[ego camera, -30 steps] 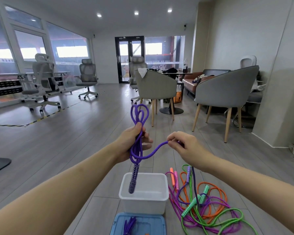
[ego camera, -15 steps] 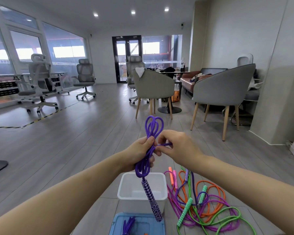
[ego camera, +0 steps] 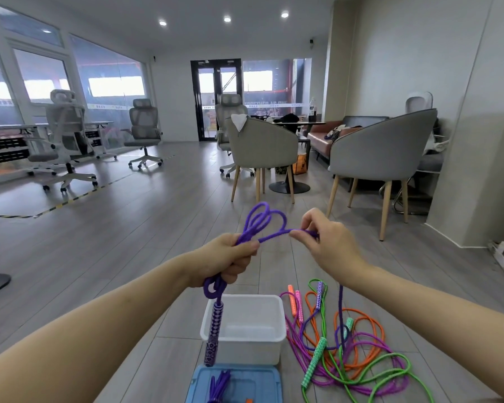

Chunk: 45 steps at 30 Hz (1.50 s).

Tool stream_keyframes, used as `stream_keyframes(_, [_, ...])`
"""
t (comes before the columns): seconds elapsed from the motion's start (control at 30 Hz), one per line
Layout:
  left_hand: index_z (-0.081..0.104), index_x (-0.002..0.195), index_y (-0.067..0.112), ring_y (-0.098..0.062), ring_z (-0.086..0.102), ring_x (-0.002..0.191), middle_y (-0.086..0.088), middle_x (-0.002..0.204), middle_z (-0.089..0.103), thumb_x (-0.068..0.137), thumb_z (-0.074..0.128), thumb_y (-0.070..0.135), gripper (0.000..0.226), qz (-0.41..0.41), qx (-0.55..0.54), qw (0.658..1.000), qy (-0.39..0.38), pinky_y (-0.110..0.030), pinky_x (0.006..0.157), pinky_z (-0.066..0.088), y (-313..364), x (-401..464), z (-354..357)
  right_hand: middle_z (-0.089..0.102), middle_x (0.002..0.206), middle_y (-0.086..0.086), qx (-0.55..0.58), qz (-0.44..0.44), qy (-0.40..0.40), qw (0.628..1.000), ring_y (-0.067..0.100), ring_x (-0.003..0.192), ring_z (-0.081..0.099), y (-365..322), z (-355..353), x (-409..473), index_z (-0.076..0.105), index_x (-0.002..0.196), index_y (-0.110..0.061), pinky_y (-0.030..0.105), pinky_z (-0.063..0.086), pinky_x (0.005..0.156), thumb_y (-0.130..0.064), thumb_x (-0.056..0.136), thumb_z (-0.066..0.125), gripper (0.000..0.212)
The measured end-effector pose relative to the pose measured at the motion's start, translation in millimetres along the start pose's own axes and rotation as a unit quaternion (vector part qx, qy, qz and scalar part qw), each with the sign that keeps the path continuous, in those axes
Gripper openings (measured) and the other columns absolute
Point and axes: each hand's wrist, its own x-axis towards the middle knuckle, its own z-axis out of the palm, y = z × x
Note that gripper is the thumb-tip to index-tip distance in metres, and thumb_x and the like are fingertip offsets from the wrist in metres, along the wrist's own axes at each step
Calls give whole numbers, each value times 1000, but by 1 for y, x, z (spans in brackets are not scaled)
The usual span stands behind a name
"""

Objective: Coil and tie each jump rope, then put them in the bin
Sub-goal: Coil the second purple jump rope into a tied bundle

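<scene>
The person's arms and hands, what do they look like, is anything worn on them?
Both forearms are bare as far as the frame shows: no sleeves, gloves, watch or bracelets. The left hand and right hand show no rings on the visible fingers.

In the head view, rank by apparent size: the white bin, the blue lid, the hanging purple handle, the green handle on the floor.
1. white bin.
2. blue lid, though the frame edge cuts it off, so its rank is unsure.
3. purple handle.
4. green handle; it looks shorter, but the purple one hangs nearer the camera.

right hand drawn rightward, rope end pulled out
</scene>
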Motion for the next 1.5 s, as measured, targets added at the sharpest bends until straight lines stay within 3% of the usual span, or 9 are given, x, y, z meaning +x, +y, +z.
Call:
stream_keyframes(0.23, [52,91,14,-6,35,47,3,66,40,107,49,31,24,105,-235,961,99,-18,42,38,12,3,-8,63,79,2,122,224,38,966,17,72,60,8,4,6,63,93,-18,28,47,59,-43,101,59,26])
stream_keyframes(0.37, [51,93,14,-8,37,52,2,71,45,108,47,30,23,112,-237,958,112,-20,47,41,12,9,2,64,86,6,197,297,67,932,18,75,58,1,4,10,61,95,-16,28,48,61,-38,104,55,24])
stream_keyframes(0.53, [49,96,13,-8,39,52,2,74,52,110,45,27,20,108,-235,955,142,-21,49,42,3,24,18,64,93,4,291,291,46,910,13,72,56,-27,10,9,62,114,-21,24,46,58,-17,107,49,16])
stream_keyframes(0.73, [52,105,11,-8,41,54,2,72,49,109,47,27,17,118,-204,961,147,-22,53,42,5,31,34,66,81,-6,370,247,24,896,11,69,57,-50,14,6,71,107,-31,18,47,58,-15,103,59,21])
stream_keyframes(0.87, [57,119,7,-8,40,54,2,72,49,108,49,27,24,125,-200,959,157,-23,53,42,3,35,40,71,92,5,383,236,39,892,7,65,61,-57,12,5,71,104,-19,14,48,57,-15,97,70,9])
stream_keyframes(1.0, [56,106,7,-9,41,55,0,74,50,108,49,26,21,133,-189,962,143,-23,54,43,2,37,49,72,79,7,417,227,30,880,10,66,62,-62,13,5,75,97,-12,18,48,58,-12,94,72,4])
stream_keyframes(1.23, [53,100,9,-10,40,56,-2,72,49,110,46,26,22,141,-175,956,190,-25,53,40,1,40,48,69,79,9,442,208,-43,871,10,67,63,-68,13,5,73,115,-6,21,54,63,4,97,58,25])
stream_keyframes(1.33, [57,106,9,-12,47,57,-2,68,51,109,46,26,21,130,-192,935,268,-27,55,44,2,41,43,69,86,13,441,218,-62,868,14,65,66,-66,11,5,66,117,-5,24,56,60,-1,97,63,21])
stream_keyframes(1.5, [56,110,9,-18,72,79,-6,93,68,109,46,27,20,116,-354,861,347,-33,68,58,5,38,13,73,85,6,355,198,-156,900,8,56,56,-55,9,-4,71,109,-14,22,45,52,-18,101,64,12])
